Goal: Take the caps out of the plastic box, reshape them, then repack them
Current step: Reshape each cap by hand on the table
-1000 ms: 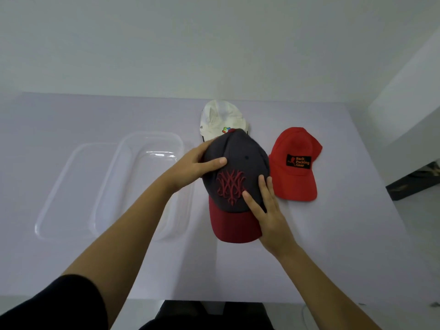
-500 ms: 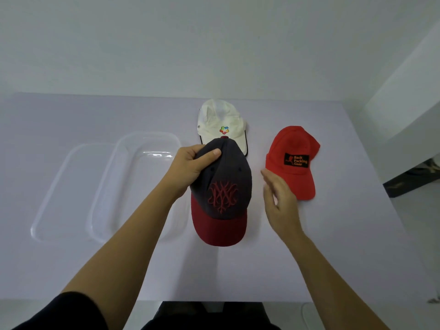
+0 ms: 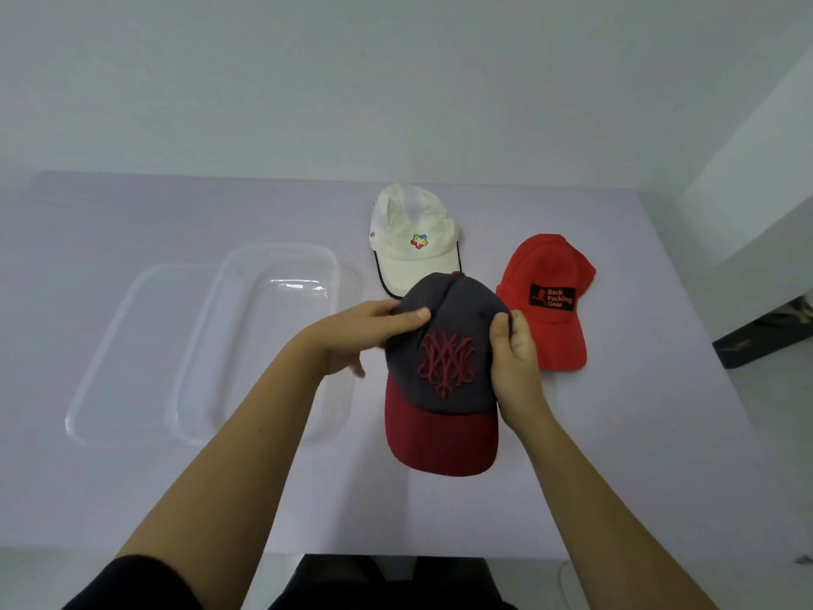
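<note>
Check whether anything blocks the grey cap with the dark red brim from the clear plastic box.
Nothing visible does. The left hand and right hand hold the grey cap right of the open clear plastic box.

Grey cap (image 3: pixel 444 341) with maroon brim between left hand (image 3: pixel 365 332) and right hand (image 3: pixel 512 358), above table (image 3: pixel 132 213).

Matt cloth caps (image 3: pixel 448 345); glossy clear plastic box (image 3: pixel 264 341).
</note>
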`<action>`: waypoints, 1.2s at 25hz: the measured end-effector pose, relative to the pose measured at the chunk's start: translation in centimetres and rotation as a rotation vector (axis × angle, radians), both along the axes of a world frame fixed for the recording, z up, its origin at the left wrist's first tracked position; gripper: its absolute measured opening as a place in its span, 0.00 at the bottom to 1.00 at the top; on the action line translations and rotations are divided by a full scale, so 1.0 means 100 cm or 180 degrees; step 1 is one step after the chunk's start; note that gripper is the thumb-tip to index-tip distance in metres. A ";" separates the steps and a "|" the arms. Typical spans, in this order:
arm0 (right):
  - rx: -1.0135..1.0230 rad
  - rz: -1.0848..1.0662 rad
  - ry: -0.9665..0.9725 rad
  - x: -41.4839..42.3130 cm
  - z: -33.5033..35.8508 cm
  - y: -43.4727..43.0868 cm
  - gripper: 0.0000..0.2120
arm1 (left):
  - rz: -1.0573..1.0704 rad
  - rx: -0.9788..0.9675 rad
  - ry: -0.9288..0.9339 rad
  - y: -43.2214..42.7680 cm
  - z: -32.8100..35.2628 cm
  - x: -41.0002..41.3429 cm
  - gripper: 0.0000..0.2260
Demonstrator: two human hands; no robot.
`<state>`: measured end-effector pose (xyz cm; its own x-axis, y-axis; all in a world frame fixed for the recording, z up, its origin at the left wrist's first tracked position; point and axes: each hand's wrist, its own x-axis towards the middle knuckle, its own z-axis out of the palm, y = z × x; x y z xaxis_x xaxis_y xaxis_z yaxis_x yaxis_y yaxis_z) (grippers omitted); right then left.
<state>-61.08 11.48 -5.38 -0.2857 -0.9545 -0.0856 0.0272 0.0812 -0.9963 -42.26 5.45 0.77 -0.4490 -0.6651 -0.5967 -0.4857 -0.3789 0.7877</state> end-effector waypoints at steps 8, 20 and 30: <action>0.0573 0.0839 0.0968 -0.020 -0.033 0.001 0.13 | 0.0064 0.0571 0.0278 0.004 -0.064 0.004 0.15; 0.1498 0.0880 0.1697 -0.050 -0.054 -0.008 0.13 | 0.0230 -0.0540 -0.1088 0.007 -0.078 -0.002 0.29; 0.2301 0.0854 0.0328 -0.017 -0.056 -0.018 0.13 | 0.1469 0.0104 -0.0347 0.020 -0.107 -0.016 0.13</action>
